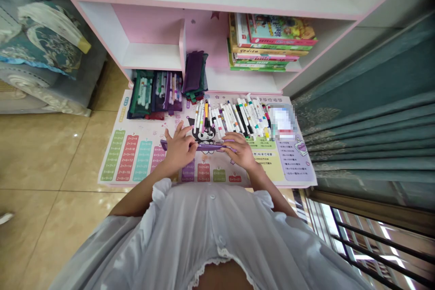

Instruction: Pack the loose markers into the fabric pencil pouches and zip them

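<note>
A purple zip pouch (209, 147), seen almost edge-on, stretches between my two hands above the desk mat. My left hand (181, 147) pinches its left part between thumb and index finger, the other fingers spread. At the other end, my right hand (239, 148) has its fingers closed over the pouch. Just beyond my hands lies a broad row of markers (233, 118), mostly white with coloured ends. What the held pouch contains, if anything, cannot be seen.
Mesh pouches filled with markers (158, 93) lie at the back left. Folded purple and green pouches (195, 72) lean beside the shelf divider. A stack of books (268, 45) stands in the shelf. A blurred-out item (283, 122) lies right of the markers; a curtain (377, 95) hangs beyond.
</note>
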